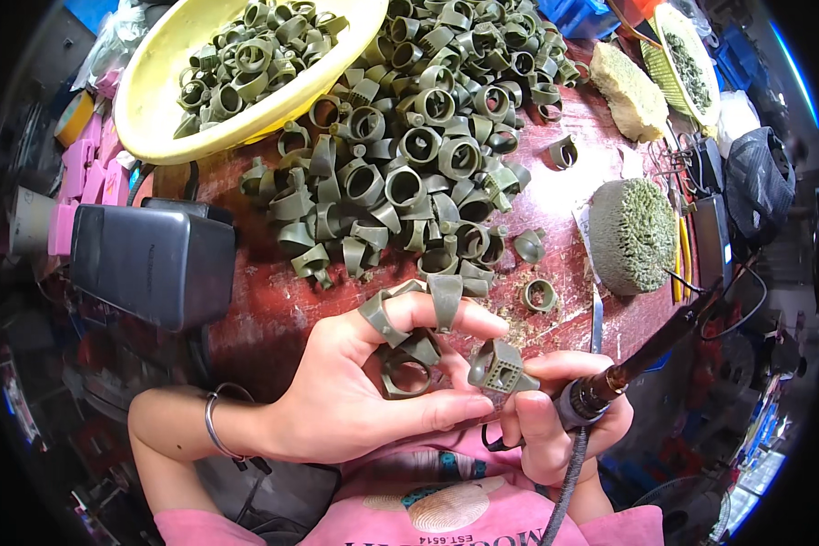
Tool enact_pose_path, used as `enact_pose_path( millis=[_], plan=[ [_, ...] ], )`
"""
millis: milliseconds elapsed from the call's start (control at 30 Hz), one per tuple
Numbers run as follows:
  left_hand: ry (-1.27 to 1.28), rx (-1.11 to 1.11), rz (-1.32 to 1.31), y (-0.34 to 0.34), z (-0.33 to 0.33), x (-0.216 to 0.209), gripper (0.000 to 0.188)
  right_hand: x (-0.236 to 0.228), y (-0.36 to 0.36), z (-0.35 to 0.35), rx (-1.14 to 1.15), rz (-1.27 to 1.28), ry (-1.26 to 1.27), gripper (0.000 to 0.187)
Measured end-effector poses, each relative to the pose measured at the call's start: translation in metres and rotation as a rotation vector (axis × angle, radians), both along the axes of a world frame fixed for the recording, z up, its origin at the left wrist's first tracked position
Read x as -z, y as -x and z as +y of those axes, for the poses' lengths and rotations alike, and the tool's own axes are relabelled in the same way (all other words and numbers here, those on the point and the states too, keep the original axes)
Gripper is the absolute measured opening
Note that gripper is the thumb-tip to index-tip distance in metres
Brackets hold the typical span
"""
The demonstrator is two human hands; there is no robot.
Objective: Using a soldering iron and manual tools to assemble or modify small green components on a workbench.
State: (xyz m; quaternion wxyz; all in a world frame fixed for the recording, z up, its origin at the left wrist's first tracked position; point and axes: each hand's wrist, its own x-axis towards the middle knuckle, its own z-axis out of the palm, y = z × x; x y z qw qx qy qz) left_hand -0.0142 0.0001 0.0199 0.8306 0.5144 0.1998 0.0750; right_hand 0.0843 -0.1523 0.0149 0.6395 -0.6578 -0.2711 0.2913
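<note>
Head view, clock directions taken from its middle: nearest, at 6 o'clock, lies the person's pink printed fabric shirt [496, 523]. Just beyond, at 7 o'clock, the left hand [359, 391], with a thin silver metal bangle [211, 423] at its wrist, is curled inward. Two olive-green wide-band rings [445, 302] sit around its raised fingers, and more dark green rings [406, 375] are tucked inside its curl. Between 4 and 5 o'clock, an olive-green ring with a square, pitted top [500, 368] is pinched between the fingertips of both hands. The right hand [555, 423] also grips a dark rod-shaped tool with a brown collar [601, 391], which slants outward toward 3 o'clock; a grey braided cable [564, 487] hangs beside it.

Farther off, the worn red desk [564, 259] carries a loose green ring [540, 296] just past 3 o'clock and, farther out, a round green block with a crumbly face [635, 237]. A dark grey boxy device [155, 259] stands at 9 o'clock. At 12 o'clock spreads a heap of olive-green rings [409, 182]; farthest, at 11 o'clock, a pale yellow round basin [146, 100] holds more.
</note>
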Motion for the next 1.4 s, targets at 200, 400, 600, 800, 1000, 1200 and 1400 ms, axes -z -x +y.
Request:
enact_pose_path(
  millis=[200,400,600,800,1000,1200,1400],
  plan=[
    [-0.009,0.051,0.013,-0.001,0.002,0.000,0.039,-0.006,0.000,-0.002,0.005,-0.039,0.045,0.024],
    [0.005,0.068,0.016,-0.004,0.002,-0.003,0.036,-0.008,-0.012,-0.004,-0.040,-0.016,0.017,0.026],
    [0.208,0.002,0.070,-0.009,0.004,-0.010,0.031,-0.019,-0.086,-0.003,0.354,-0.578,0.239,0.009],
    [0.315,0.002,0.058,-0.003,0.003,-0.009,0.031,-0.009,-0.208,-0.021,0.452,-1.204,0.639,0.031],
    [0.296,-0.048,0.015,-0.007,0.004,0.002,0.030,0.022,-0.237,-0.045,0.343,-1.055,0.761,0.041],
    [0.331,-0.099,0.082,-0.007,0.002,-0.006,0.035,0.015,-0.220,-0.029,0.499,-1.097,0.639,0.023],
    [0.367,-0.030,0.040,-0.015,0.009,0.001,0.031,-0.020,-0.150,-0.016,0.000,-0.604,-0.040,0.055]
  ],
)
